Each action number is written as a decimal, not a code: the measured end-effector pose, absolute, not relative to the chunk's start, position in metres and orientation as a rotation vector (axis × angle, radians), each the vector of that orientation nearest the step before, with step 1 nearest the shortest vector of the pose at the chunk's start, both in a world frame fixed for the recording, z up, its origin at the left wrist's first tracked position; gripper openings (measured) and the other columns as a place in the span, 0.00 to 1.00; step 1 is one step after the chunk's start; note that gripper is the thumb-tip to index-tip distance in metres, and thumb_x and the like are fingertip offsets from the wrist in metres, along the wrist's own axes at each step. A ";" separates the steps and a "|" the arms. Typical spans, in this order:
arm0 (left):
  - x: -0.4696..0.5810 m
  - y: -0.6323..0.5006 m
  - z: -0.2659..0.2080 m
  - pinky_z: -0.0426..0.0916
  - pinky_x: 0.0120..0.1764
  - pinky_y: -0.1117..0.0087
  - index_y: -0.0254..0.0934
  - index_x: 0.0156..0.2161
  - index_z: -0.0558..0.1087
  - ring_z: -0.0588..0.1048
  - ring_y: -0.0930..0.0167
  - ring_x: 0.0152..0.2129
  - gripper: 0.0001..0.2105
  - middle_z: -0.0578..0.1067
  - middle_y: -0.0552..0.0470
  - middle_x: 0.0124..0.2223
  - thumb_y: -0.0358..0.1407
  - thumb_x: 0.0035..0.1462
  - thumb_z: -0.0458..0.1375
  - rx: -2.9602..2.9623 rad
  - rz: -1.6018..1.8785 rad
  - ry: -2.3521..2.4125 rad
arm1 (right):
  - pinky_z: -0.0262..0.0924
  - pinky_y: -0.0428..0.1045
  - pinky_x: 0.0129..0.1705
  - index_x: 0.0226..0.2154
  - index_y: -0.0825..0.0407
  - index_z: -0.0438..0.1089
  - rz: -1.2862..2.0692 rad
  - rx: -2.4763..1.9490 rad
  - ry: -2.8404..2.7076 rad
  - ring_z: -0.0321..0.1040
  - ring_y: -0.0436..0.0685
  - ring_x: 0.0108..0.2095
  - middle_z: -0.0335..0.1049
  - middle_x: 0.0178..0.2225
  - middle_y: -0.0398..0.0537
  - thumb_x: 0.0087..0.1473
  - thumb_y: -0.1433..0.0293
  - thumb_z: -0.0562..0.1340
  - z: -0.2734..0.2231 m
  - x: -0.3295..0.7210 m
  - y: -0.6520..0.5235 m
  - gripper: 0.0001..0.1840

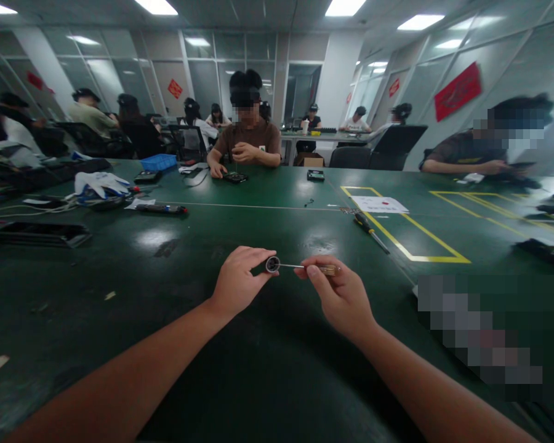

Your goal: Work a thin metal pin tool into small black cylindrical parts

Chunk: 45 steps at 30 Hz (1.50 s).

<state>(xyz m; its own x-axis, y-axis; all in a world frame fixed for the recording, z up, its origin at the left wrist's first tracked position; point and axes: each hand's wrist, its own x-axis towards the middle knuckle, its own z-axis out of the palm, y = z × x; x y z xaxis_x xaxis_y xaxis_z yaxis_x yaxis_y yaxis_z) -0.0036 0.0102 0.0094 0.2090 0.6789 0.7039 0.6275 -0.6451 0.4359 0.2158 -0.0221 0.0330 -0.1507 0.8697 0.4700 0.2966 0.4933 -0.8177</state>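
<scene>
Between the thumb and fingers of my left hand [240, 280] is a small round dark part with a silver rim [272, 264], its open face turned toward me. My right hand [344, 295] is closed around the amber handle of a thin screwdriver [329, 269]. The metal shaft points left, and its tip reaches the rim of the round part; whether it goes inside I cannot tell. Both hands are held above the green table [240, 381]. Farther off lies a second screwdriver [364, 223] with a black and yellow handle.
White gloves [102, 186], a pen [161, 209] and a black tray-like frame [37, 234] lie to the left. A paper sheet [381, 204] rests by yellow tape outlines [438, 259]. Across the table a co-worker [247, 138] handles a small device; another person sits at right.
</scene>
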 end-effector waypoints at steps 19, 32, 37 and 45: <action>-0.003 0.010 0.009 0.72 0.47 0.57 0.40 0.48 0.78 0.78 0.62 0.43 0.17 0.82 0.50 0.46 0.35 0.52 0.72 2.399 1.442 1.372 | 0.69 0.51 0.36 0.43 0.48 0.74 0.533 -1.006 -1.858 0.78 0.57 0.32 0.82 0.36 0.48 0.66 0.64 0.59 0.034 0.217 -0.026 0.09; -0.004 0.008 0.010 0.74 0.47 0.57 0.39 0.46 0.78 0.79 0.62 0.43 0.17 0.82 0.48 0.45 0.36 0.51 0.72 2.393 1.484 1.366 | 0.71 0.54 0.41 0.44 0.47 0.75 0.552 -1.011 -1.876 0.79 0.60 0.38 0.81 0.40 0.50 0.65 0.64 0.60 0.036 0.214 -0.030 0.09; -0.004 0.008 0.011 0.74 0.47 0.57 0.38 0.46 0.78 0.79 0.62 0.43 0.17 0.82 0.48 0.45 0.34 0.51 0.72 2.371 1.455 1.441 | 0.73 0.56 0.46 0.42 0.49 0.75 0.964 -0.922 -1.549 0.79 0.59 0.40 0.81 0.36 0.49 0.62 0.60 0.64 0.029 0.211 -0.016 0.11; -0.003 0.007 0.012 0.73 0.48 0.57 0.40 0.46 0.78 0.78 0.62 0.44 0.15 0.82 0.49 0.45 0.35 0.53 0.71 2.405 1.477 1.392 | 0.74 0.56 0.44 0.40 0.49 0.75 0.936 -0.891 -1.477 0.79 0.58 0.37 0.81 0.35 0.48 0.61 0.58 0.65 0.033 0.216 -0.013 0.12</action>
